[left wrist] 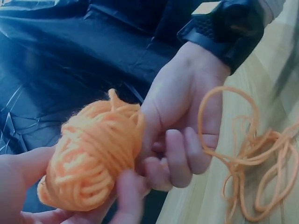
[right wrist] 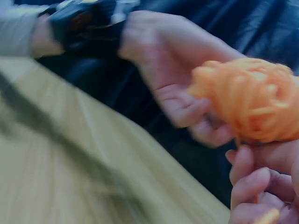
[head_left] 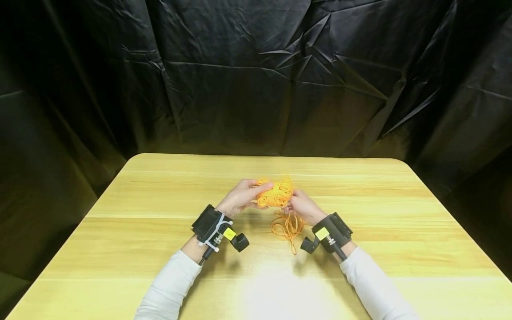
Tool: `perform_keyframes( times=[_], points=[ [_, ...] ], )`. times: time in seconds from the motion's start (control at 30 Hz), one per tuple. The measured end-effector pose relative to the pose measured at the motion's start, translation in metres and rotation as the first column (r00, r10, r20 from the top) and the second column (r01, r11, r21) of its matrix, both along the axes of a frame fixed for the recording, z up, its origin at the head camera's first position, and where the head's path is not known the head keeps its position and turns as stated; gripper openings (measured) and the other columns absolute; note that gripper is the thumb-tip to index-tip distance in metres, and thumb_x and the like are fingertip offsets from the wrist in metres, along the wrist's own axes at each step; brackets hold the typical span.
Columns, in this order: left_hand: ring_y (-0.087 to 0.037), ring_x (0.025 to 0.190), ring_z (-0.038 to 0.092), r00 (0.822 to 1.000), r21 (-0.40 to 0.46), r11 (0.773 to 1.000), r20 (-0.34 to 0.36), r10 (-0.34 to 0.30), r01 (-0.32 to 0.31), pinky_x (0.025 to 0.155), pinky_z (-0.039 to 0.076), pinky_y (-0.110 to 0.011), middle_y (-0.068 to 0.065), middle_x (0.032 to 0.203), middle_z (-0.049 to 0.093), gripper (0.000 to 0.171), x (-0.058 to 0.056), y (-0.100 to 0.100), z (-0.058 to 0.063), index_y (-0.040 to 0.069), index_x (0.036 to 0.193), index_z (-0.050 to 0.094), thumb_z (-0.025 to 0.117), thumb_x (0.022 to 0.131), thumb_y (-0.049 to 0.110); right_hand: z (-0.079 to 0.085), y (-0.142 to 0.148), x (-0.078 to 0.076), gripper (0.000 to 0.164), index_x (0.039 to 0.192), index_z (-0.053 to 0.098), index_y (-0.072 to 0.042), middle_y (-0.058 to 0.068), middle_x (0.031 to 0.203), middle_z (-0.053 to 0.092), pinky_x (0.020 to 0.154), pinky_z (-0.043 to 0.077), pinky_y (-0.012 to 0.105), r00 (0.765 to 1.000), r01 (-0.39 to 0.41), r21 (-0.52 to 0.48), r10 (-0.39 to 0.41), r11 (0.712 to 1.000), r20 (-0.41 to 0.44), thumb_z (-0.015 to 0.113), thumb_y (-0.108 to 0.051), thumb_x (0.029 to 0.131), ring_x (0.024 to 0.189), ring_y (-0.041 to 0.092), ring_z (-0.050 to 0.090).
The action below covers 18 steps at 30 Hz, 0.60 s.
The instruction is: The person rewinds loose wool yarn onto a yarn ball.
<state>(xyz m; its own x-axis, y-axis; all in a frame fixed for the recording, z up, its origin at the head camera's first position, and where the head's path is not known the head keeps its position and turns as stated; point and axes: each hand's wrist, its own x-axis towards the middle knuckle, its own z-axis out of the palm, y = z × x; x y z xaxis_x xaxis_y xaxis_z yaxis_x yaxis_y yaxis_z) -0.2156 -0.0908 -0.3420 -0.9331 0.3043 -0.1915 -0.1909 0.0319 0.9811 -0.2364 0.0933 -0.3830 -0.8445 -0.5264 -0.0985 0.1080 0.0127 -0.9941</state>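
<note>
An orange ball of yarn (head_left: 276,194), wound thick with strands crossing its middle, is raised above the table between both hands. My left hand (head_left: 245,195) grips it from the left, thumb on the near face and fingers beneath, as the left wrist view also shows. At its right side, my right hand (head_left: 305,208) has curled fingers and pinches a strand of yarn (right wrist: 238,141) that comes off the underside of the ball. A loose tangle of the same yarn (head_left: 287,226) lies in loops below the right hand, one loop (left wrist: 229,88) rising beside its fingers.
A pale wood table (head_left: 160,249) spreads beneath, its far edge in front of a black creased curtain (head_left: 224,106). Black cuffs with small cameras sit on the left wrist (head_left: 212,226) and right wrist (head_left: 332,231). Bright glare falls on the near part of the table.
</note>
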Motion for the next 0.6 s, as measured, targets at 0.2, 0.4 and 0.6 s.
perform_keyframes(
  times=[0.2,0.4,0.6],
  points=[
    [-0.015,0.069,0.062,0.994,-0.024,0.993,0.002,-0.113,0.113,0.082,0.044,-0.051,-0.009,0.083,0.061,0.035,0.001,-0.001,-0.002,-0.009,0.11,0.052,0.055,0.089,0.019,0.002,0.008,-0.007,0.037,0.074,0.057,-0.016,-0.007,0.061,0.047,0.051,0.038,0.014,0.999,-0.028,-0.156,0.034,0.987,0.036,0.032,0.008,0.088,0.053,0.002,0.044],
    [-0.016,0.074,0.062,0.983,-0.034,0.982,0.015,-0.183,0.184,0.082,0.045,-0.05,-0.01,0.088,0.06,0.033,0.001,-0.002,-0.005,-0.007,0.111,0.05,0.054,0.089,0.016,0.015,0.012,-0.009,0.023,0.1,0.065,-0.006,-0.004,0.089,0.062,0.063,0.048,0.017,0.999,0.036,-0.044,-0.038,0.998,-0.035,0.044,-0.004,0.091,0.071,0.004,0.058],
    [-0.016,0.073,0.062,0.99,-0.107,0.984,0.012,-0.143,0.143,0.075,0.051,-0.041,-0.011,0.09,0.059,0.031,0.0,-0.002,-0.008,-0.004,0.107,0.051,0.058,0.087,0.018,0.041,0.007,-0.003,0.027,0.105,0.063,0.001,0.002,0.084,0.063,0.053,0.036,0.019,0.941,0.198,0.228,-0.119,0.954,-0.318,0.055,-0.018,0.088,0.063,0.009,0.046]
  ],
)
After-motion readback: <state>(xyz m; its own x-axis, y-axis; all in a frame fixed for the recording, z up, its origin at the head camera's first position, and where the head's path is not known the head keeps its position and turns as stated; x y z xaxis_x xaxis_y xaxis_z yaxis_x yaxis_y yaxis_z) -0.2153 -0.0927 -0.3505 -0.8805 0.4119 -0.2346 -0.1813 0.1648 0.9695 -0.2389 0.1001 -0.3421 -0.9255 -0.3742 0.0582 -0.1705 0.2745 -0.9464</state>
